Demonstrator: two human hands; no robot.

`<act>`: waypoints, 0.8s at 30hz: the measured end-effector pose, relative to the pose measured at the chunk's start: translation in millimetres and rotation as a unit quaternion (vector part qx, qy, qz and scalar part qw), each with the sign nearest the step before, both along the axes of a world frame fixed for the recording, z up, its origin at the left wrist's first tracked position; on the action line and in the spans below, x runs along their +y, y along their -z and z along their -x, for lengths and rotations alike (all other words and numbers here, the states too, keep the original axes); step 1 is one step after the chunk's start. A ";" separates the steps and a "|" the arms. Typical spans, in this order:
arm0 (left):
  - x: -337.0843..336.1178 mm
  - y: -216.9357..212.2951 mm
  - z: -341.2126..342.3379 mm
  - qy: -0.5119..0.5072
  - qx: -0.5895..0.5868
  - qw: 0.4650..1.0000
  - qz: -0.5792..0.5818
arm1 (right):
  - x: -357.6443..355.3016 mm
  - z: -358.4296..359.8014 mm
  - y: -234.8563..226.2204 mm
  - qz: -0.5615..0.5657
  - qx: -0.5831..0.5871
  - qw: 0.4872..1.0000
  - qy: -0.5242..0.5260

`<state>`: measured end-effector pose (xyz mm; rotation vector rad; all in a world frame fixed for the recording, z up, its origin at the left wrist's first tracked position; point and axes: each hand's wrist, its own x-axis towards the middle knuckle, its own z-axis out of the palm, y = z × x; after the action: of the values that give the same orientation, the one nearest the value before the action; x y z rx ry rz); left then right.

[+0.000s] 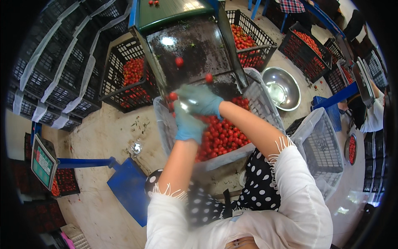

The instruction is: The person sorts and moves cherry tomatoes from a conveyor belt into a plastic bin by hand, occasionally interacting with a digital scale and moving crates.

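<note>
Both my hands wear blue gloves and meet at the low end of a sloping dark chute (186,45). My left hand (187,124) is over the near left part of a lined crate (232,158), its fingers pointing up the chute. Across its fingertips lies my right hand (201,100), coming in from the right. Motion smears the fingers of both, and I cannot make out anything held. Beside the fingertips sits a cherry tomato (173,96). Two more, a tomato (179,62) and another tomato (209,78), lie on the chute. Many red cherry tomatoes (224,135) fill the crate below my hands.
Black crates of tomatoes flank the chute, one left (108,74) and one right (265,43). A steel bowl (286,89) rests on the floor at right. Stacked crates (49,62) rise at far left, above a blue scale (130,186). Another person's white sleeve (375,116) shows far right.
</note>
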<state>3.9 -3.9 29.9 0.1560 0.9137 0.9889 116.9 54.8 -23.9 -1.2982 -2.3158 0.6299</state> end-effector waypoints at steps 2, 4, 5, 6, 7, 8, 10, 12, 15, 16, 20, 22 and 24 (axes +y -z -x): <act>0.4 9.2 0.9 -0.054 -0.005 0.997 -0.059 | -4.4 12.8 -4.6 -0.135 0.006 0.990 -0.044; -2.6 -7.6 1.3 -0.019 -0.023 0.999 0.012 | -3.2 15.8 -16.1 0.122 0.003 0.989 -0.088; 1.4 1.6 0.0 -0.023 -0.030 0.999 -0.013 | -6.1 17.2 -19.6 0.056 0.023 0.996 -0.065; 4.3 8.8 1.3 -0.031 -0.037 0.998 -0.040 | -10.3 21.3 -21.3 -0.012 0.043 0.998 -0.046; 5.0 15.6 3.3 -0.031 -0.054 0.997 -0.036 | -13.7 23.6 -22.4 -0.077 0.063 0.995 -0.026; 4.8 22.7 6.8 -0.030 -0.071 0.996 -0.033 | -14.9 26.8 -24.0 -0.162 0.022 0.986 0.016; 5.5 26.9 6.4 -0.036 -0.106 0.993 -0.039 | -16.4 33.0 -26.7 -0.324 -0.060 0.939 0.100; 7.6 31.0 1.1 -0.048 -0.142 0.987 -0.056 | -14.0 34.6 -21.6 -0.278 -0.074 0.953 0.096; 9.7 39.9 1.0 -0.054 -0.075 0.993 -0.078 | -10.2 36.5 -17.7 -0.180 -0.036 0.980 0.072; 8.9 41.0 1.5 -0.054 -0.059 0.994 -0.079 | -8.9 37.0 -20.9 -0.141 -0.014 0.988 0.060; 4.2 24.6 4.9 -0.010 -0.037 0.999 -0.024 | 3.8 24.9 -48.5 0.130 -0.024 0.991 0.021; 3.7 18.9 1.6 0.009 -0.035 0.999 0.003 | 3.5 15.0 -51.2 0.033 -0.053 0.996 0.068; 4.0 20.1 0.3 0.000 -0.015 1.000 0.005 | -0.9 3.6 -31.6 -0.214 -0.089 0.968 0.099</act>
<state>3.6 0.1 9.8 0.1328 0.8901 0.9841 113.3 54.0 7.7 -1.3872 -2.2488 -0.0572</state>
